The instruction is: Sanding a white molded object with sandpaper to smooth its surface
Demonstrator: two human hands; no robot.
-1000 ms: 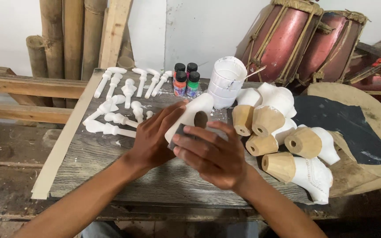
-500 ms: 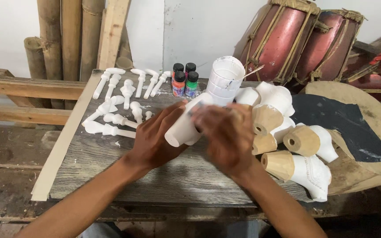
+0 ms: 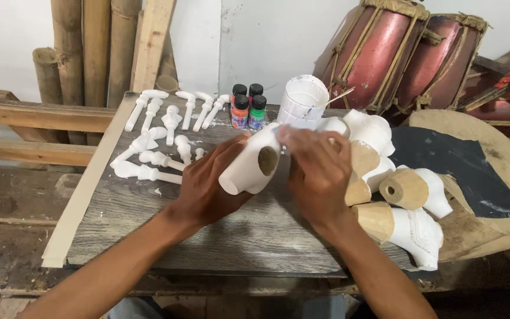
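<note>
I see my left hand [image 3: 208,186] grasping a white figure [image 3: 249,165]; right hand [image 3: 320,171] seems to pinch its end; four paint bottles [image 3: 247,105] beside a white cup [image 3: 304,100]

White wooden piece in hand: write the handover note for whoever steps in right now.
Left hand: grips the white piece from below, tilted above the board.
Right hand: fingertips on the piece's upper end.
Nearby: small white pegs at left, paint bottles and white cup behind, other pieces at right with bare wood ends.
Done: held piece coated white outside.
Left: its hollow shows bare wood.
</note>
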